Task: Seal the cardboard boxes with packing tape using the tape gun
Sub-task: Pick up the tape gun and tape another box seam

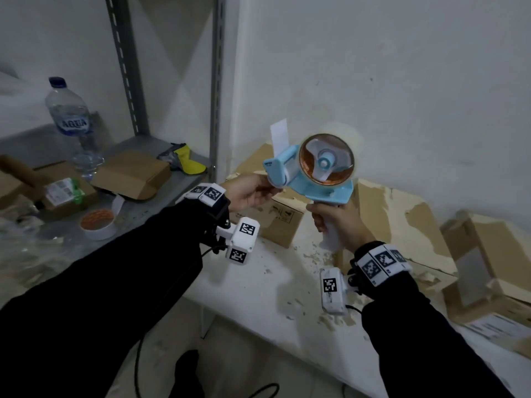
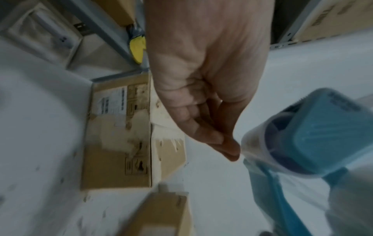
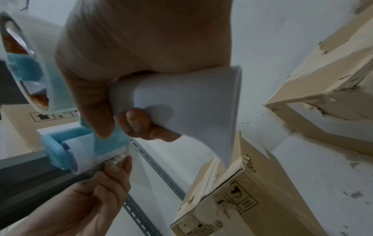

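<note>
My right hand grips the white handle of a light blue tape gun and holds it up in the air, nose to the left. A roll of clear tape sits on its hub, and a white flap sticks up at the nose. My left hand pinches the tape end at the front roller, fingertips bunched together. Below the gun a sealed cardboard box stands on the white ledge. The box carries printed handling marks.
A metal shelf on the left holds a water bottle, a spare tape roll, flat cardboard boxes and a yellow item. More boxes with torn surfaces stand along the wall at the right.
</note>
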